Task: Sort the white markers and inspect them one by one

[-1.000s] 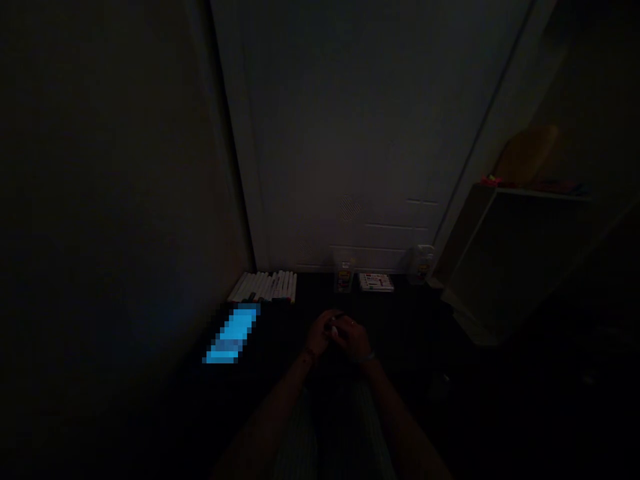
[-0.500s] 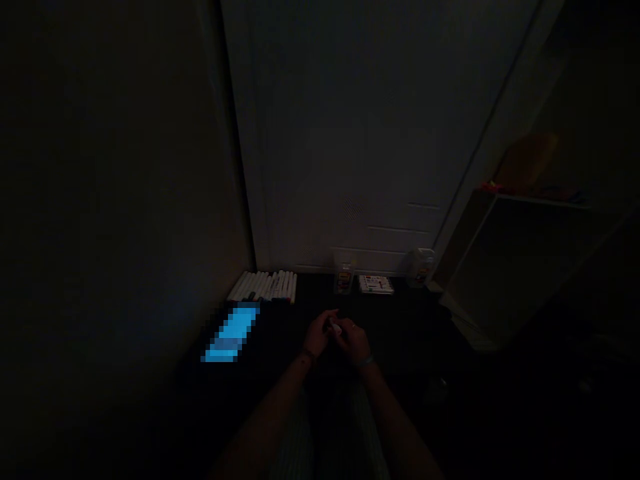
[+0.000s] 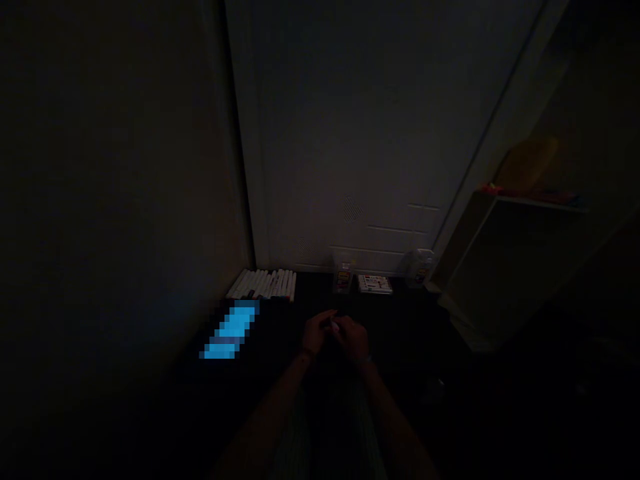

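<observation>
In dim light, my left hand (image 3: 315, 335) and my right hand (image 3: 354, 340) meet over the dark tabletop (image 3: 410, 327). Both are closed, with their fingers around a small pale object (image 3: 335, 326). Fingers and shadow cover most of it, so its kind does not show. Beyond my left hand, a row of white markers (image 3: 265, 285) lies side by side at the back left. A clear plastic container (image 3: 343, 279) with a label stands straight ahead of my hands. Just right of that container lies a flat case (image 3: 375, 285) with white pieces and dark print.
A glowing blue, pixelated rectangle (image 3: 231, 332) lies left of my hands. Another clear container (image 3: 421, 269) stands at the back right corner. Behind the table rises a pale panel (image 3: 360, 133). A cabinet (image 3: 515, 267) at right bears a yellowish thing (image 3: 529, 163).
My hands stay together in nearly the same place around the pale object, which shows slightly less now. The picture has shifted only a little.
</observation>
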A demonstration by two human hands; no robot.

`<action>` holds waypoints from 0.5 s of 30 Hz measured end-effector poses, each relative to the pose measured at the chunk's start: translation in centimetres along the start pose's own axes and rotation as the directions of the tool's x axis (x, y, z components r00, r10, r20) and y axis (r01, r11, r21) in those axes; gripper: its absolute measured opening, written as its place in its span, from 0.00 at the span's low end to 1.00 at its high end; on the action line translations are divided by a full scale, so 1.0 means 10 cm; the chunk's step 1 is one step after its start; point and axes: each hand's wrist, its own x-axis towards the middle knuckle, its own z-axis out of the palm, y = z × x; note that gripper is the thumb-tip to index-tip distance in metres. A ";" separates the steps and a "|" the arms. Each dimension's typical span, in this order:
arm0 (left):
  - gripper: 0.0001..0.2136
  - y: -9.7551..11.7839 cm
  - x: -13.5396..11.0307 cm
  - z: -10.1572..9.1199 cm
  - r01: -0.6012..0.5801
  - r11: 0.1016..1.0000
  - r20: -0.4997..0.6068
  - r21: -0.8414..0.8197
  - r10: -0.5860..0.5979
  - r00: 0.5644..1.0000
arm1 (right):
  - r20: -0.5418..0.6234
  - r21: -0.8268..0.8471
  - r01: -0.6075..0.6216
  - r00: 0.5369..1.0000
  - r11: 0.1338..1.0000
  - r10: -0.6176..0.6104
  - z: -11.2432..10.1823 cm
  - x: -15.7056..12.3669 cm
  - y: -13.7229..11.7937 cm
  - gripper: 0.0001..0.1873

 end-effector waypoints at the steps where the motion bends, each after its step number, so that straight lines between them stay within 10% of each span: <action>1: 0.19 0.01 0.00 0.00 -0.003 1.000 -0.001 -0.001 0.003 1.000 | -0.001 0.004 0.004 1.000 1.000 -0.004 -0.02 0.01 -0.01 0.12; 15: 0.13 -0.02 0.00 -0.01 -0.074 0.997 -0.014 0.018 0.074 0.997 | -0.009 0.069 -0.068 0.998 0.995 0.068 -0.09 0.03 -0.08 0.12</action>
